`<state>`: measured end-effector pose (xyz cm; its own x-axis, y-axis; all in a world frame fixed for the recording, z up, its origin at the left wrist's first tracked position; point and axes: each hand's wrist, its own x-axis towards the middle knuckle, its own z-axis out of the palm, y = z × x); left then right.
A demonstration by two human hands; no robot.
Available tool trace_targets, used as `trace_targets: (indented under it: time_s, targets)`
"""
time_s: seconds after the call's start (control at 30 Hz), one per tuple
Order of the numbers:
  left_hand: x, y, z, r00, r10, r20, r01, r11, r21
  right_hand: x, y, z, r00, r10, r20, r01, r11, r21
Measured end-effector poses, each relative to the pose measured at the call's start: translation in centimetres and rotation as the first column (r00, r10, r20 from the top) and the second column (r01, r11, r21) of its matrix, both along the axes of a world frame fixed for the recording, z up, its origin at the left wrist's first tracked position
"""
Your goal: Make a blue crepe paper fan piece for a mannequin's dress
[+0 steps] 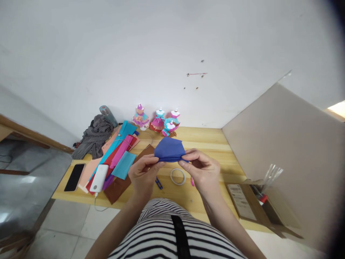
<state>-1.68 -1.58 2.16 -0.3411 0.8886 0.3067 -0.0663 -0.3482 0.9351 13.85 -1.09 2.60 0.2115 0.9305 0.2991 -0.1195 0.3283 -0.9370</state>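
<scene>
A piece of dark blue crepe paper (169, 148) is stretched between my two hands above the table, its lower edge folded into a narrow band. My left hand (144, 172) pinches the band's left end between thumb and fingers. At the right end, my right hand (202, 168) pinches it the same way. Below the paper, a roll of white tape (178, 177) lies flat on the wood. Blue-handled scissors or a similar small tool (159, 182) lie beside my left hand, partly hidden. A small pink piece (192, 181) shows by my right wrist.
Several small dress forms in paper dresses (157, 122) stand against the wall. Coloured paper sheets (118, 151), a white power bank (99, 178), a phone (74, 177), striped cloth (95, 136) and a bottle (108, 115) lie left. An open cardboard box (244, 203) sits at right.
</scene>
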Motion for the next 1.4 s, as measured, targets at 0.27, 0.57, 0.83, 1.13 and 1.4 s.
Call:
trace_targets:
  time_s: [0.27,0.57,0.83,1.13,1.4]
  targets:
    - [-0.6,0.3,-0.2,0.985,0.033,-0.171,-0.014,0.993,0.115,0.6,-0.3,0.1,0.99,0.036,0.139,-0.051,0.994,0.102]
    - [-1.2,0.5,-0.8,0.958,0.017,-0.288,0.047,0.976,0.213,1.1,-0.6,0.4,0.919,-0.051,0.39,-0.017,0.986,0.168]
    - [-1.2,0.6,-0.4,0.918,0.062,-0.393,0.063,0.953,0.297,0.6,-1.5,0.8,0.854,-0.211,0.475,0.14,0.973,0.182]
    - [-1.2,0.6,-0.5,0.934,0.006,-0.357,0.107,0.949,0.297,0.4,-1.9,0.0,0.867,-0.225,0.444,0.188,0.974,0.127]
    - [-1.7,1.0,0.4,0.899,-0.02,-0.438,0.161,0.945,0.285,0.1,-2.1,0.8,0.841,-0.258,0.476,0.168,0.96,0.223]
